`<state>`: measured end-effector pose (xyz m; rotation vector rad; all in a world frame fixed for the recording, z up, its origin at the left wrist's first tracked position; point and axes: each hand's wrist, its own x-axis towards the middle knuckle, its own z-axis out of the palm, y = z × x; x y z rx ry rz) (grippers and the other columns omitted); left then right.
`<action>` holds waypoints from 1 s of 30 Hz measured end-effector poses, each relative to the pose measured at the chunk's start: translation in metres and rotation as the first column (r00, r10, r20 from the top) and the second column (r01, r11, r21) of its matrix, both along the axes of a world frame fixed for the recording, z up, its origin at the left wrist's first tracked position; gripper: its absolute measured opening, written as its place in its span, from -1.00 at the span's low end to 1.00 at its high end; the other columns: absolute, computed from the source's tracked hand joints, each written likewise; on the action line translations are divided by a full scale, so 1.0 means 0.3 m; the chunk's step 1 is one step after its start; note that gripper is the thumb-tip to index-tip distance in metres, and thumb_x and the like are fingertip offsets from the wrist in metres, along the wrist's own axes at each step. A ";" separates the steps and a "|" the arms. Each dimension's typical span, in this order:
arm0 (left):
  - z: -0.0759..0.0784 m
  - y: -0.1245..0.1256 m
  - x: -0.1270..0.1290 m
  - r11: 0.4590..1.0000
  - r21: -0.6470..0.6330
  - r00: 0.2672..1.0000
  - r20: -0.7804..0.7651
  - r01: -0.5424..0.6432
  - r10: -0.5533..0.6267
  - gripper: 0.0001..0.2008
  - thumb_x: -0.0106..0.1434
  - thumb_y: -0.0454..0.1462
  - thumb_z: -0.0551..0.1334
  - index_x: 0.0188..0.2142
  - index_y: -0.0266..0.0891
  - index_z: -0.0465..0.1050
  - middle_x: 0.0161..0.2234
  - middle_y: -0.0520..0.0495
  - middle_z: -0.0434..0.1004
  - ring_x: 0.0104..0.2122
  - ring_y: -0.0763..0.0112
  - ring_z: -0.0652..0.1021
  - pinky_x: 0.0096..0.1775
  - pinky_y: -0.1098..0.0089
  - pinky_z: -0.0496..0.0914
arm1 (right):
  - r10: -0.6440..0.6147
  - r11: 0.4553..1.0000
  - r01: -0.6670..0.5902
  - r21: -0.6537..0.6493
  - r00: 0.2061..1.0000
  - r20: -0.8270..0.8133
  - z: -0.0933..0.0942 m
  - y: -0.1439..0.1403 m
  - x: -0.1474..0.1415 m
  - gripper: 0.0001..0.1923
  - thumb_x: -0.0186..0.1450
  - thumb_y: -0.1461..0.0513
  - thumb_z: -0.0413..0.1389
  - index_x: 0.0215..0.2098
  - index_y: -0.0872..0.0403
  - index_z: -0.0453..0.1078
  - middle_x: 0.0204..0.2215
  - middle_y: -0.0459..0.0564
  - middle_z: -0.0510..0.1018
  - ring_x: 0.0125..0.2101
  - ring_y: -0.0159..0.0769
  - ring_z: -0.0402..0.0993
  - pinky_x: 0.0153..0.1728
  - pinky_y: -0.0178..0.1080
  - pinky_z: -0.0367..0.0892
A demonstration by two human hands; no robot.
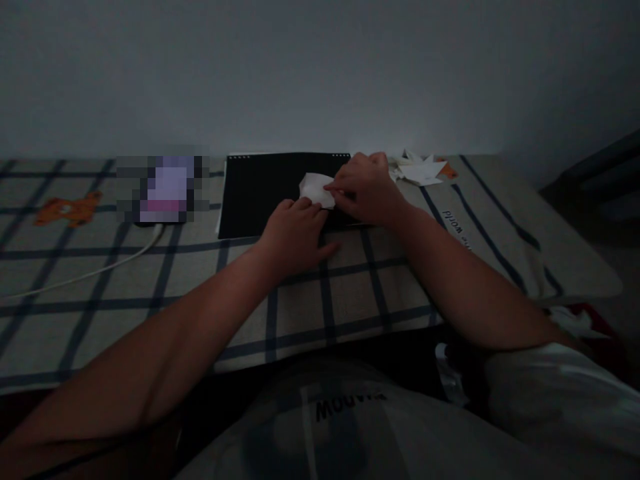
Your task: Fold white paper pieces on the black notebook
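A small white piece of paper [314, 188] lies on a black spiral-bound notebook [260, 193] on the checked bedcover. My right hand [365, 187] pinches the paper's right edge with fingertips. Just in front of the paper, my left hand [295, 233] rests flat on the notebook's near edge, its fingers touching the paper's lower edge. The scene is dim.
A pile of folded white paper shapes [420, 170] lies right of the notebook by the wall. A blurred-out device [163, 189] with a white cable [100, 270] sits to the left. An orange bear print [67, 208] marks the cover. The bed edge drops off at right.
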<state>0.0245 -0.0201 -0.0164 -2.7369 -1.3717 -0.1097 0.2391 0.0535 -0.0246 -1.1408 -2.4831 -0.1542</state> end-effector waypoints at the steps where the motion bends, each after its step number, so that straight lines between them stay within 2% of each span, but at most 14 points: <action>1: -0.003 0.001 -0.003 1.000 0.003 1.000 0.003 0.000 0.000 -0.40 0.56 0.09 0.23 0.29 -0.34 0.61 0.31 -0.39 0.66 0.34 -0.16 0.56 0.26 -0.04 0.39 | -0.026 1.000 0.026 -0.005 0.998 -0.056 -0.007 0.018 0.010 -0.62 0.60 0.10 0.09 0.16 -0.03 0.71 0.04 0.14 0.76 0.16 0.21 0.50 0.26 0.33 0.23; 4: -0.007 0.005 -0.007 1.000 0.004 1.000 -0.002 -0.003 0.003 -0.37 0.58 0.09 0.21 0.35 -0.33 0.56 0.36 -0.37 0.63 0.35 -0.13 0.57 0.27 -0.02 0.41 | -0.104 0.994 0.098 -0.044 0.974 -0.201 -0.037 0.072 0.033 -0.59 0.59 0.08 0.11 0.25 -0.05 0.68 0.06 0.16 0.77 0.15 0.16 0.56 0.26 0.26 0.33; 7: -0.006 0.008 -0.010 1.000 -0.011 1.000 -0.015 -0.008 0.008 -0.33 0.59 0.10 0.19 0.44 -0.32 0.47 0.40 -0.35 0.59 0.34 -0.11 0.59 0.31 0.02 0.40 | -0.169 0.980 0.134 -0.149 0.950 -0.263 -0.060 0.100 0.034 -0.64 0.59 0.06 0.15 0.14 -0.02 0.74 -0.02 0.12 0.79 0.05 0.07 0.66 0.18 0.14 0.43; 11: -0.003 0.018 -0.016 0.999 -0.041 0.999 -0.011 -0.032 0.031 -0.24 0.59 0.12 0.19 0.54 -0.34 0.36 0.42 -0.36 0.56 0.37 -0.13 0.57 0.44 0.00 0.32 | -0.179 0.959 0.103 -0.264 0.943 -0.280 -0.063 0.093 0.021 -0.70 0.57 0.08 0.19 -0.04 -0.02 0.78 -0.08 0.07 0.81 -0.05 -0.01 0.70 0.06 0.04 0.46; 16: -0.014 0.046 -0.036 0.991 -0.094 0.996 0.005 -0.093 0.094 -0.17 0.60 0.14 0.17 0.60 -0.37 0.23 0.48 -0.37 0.48 0.44 -0.11 0.51 0.51 0.03 0.26 | -0.114 0.966 0.042 -0.254 0.954 -0.277 -0.059 0.086 0.022 -0.73 0.53 0.09 0.23 -0.16 -0.01 0.77 -0.20 0.04 0.78 -0.13 -0.05 0.65 -0.01 -0.01 0.42; 23: -0.033 0.082 -0.070 0.992 -0.123 1.000 0.021 -0.004 0.006 -0.23 0.60 0.14 0.17 0.59 -0.24 0.29 0.58 -0.28 0.32 0.52 -0.12 0.41 0.58 -0.03 0.17 | 0.039 0.964 -0.100 -0.246 0.970 -0.241 -0.060 0.095 0.037 -0.66 0.57 0.06 0.18 -0.24 -0.03 0.75 -0.29 0.01 0.72 -0.17 -0.11 0.54 -0.01 -0.02 0.33; 30: -0.028 0.120 -0.110 0.984 -0.167 0.995 0.079 0.068 -0.056 -0.28 0.56 0.08 0.23 0.56 -0.18 0.34 0.59 -0.23 0.33 0.54 -0.08 0.39 0.60 -0.11 0.11 | 0.141 0.938 -0.197 -0.285 0.969 -0.204 -0.074 0.118 0.055 -0.70 0.57 0.02 0.22 -0.06 -0.08 0.79 -0.21 -0.01 0.75 -0.15 -0.13 0.52 0.05 -0.02 0.29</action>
